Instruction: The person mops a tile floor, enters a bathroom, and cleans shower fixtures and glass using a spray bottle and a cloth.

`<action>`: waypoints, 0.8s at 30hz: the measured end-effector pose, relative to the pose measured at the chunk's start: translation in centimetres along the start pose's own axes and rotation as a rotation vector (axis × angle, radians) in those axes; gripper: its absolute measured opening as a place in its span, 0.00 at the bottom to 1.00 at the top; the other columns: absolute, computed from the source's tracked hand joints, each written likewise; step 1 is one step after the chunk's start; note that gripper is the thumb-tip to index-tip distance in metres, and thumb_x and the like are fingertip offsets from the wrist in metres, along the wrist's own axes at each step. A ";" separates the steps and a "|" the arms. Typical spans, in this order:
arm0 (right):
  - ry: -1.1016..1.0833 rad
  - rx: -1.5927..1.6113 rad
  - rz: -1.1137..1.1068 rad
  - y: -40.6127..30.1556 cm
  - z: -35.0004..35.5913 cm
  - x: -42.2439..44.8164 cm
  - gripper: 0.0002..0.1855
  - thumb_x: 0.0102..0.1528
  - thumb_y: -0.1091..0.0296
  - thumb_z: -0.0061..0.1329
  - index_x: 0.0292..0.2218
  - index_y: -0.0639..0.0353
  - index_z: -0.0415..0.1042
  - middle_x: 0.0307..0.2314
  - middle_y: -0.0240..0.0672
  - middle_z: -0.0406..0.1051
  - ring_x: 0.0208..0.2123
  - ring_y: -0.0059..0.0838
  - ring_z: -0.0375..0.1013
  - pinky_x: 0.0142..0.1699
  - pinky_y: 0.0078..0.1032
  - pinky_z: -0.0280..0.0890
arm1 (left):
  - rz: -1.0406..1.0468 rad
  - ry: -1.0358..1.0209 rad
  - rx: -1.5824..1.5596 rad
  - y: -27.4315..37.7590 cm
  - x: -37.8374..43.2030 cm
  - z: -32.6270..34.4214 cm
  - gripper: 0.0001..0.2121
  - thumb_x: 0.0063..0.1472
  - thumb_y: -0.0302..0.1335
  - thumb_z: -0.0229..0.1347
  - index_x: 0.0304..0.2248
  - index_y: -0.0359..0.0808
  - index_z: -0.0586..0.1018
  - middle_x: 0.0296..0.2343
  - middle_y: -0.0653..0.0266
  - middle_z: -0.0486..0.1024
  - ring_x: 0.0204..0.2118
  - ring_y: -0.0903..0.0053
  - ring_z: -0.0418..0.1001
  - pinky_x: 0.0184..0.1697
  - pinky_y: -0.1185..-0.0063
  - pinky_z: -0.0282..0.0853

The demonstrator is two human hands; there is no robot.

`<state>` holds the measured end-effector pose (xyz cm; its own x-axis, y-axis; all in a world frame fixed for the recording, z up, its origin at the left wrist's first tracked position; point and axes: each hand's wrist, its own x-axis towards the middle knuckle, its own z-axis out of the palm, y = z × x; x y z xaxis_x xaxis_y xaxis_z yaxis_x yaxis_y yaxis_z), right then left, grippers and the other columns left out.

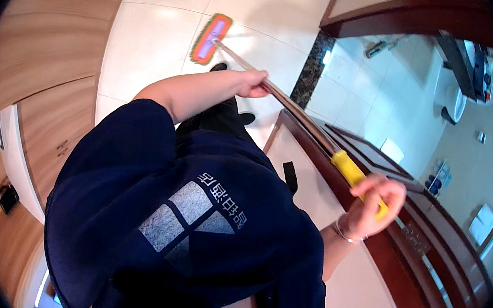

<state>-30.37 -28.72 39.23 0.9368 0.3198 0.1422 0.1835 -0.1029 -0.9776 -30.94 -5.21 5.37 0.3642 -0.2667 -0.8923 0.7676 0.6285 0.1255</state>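
A flat mop head (211,39) with a purple plate and an orange and green fringed pad rests on the pale tiled floor, at the upper left of the view. Its metal pole (299,110) slants down to the right and ends in a yellow grip (349,166). My left hand (254,83) is closed around the pole's lower part, nearer the mop head. At the other end, my right hand (375,203), with a bracelet at the wrist, has its fingers curled around the yellow grip. Black shoes show beyond my dark trousers, close to the mop head.
Wood-grain panelling (59,37) runs along the left. On the right, a dark stone threshold (313,70) and reddish-brown door frame (408,13) border a tiled bathroom with a toilet (457,105). A brown wooden door edge (397,271) stands close to my right hand.
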 end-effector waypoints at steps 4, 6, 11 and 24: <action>0.060 -0.161 -0.248 -3.8 -5.0 -1.8 0.04 0.51 0.74 0.42 0.28 0.63 0.61 0.12 0.32 0.61 0.12 0.19 0.60 0.22 0.16 0.52 | -0.097 -0.238 -0.013 -2.8 1.7 11.5 0.13 0.59 0.34 0.41 0.30 0.30 0.69 0.26 0.56 0.73 0.27 0.73 0.74 0.33 0.78 0.74; 0.138 -0.310 -0.249 -5.5 -4.6 -2.3 0.06 0.51 0.71 0.45 0.27 0.62 0.62 0.12 0.31 0.62 0.11 0.18 0.59 0.24 0.18 0.51 | -0.109 -0.330 -0.025 -4.6 5.5 15.2 0.11 0.58 0.32 0.41 0.28 0.31 0.68 0.25 0.57 0.72 0.27 0.73 0.74 0.32 0.79 0.74; 0.063 -0.565 -0.160 -4.8 -2.2 -2.1 0.02 0.47 0.73 0.47 0.24 0.59 0.67 0.14 0.30 0.67 0.14 0.22 0.63 0.25 0.18 0.54 | -0.035 -0.321 -0.047 -5.9 9.7 22.1 0.06 0.55 0.27 0.45 0.28 0.32 0.67 0.21 0.62 0.69 0.23 0.75 0.72 0.28 0.78 0.73; -0.100 -0.180 -0.587 -11.2 -4.1 -8.5 0.05 0.51 0.64 0.38 0.26 0.51 0.63 0.16 0.23 0.66 0.21 0.20 0.60 0.37 0.27 0.50 | -0.087 -0.309 -0.279 -7.5 -9.4 11.9 0.11 0.62 0.35 0.45 0.36 0.34 0.64 0.27 0.62 0.72 0.31 0.72 0.74 0.38 0.74 0.73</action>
<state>-39.17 -34.18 49.65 0.6335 0.4570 0.6243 0.7152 -0.0379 -0.6979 -33.87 -16.10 17.97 0.4777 -0.5072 -0.7173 0.6458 0.7563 -0.1047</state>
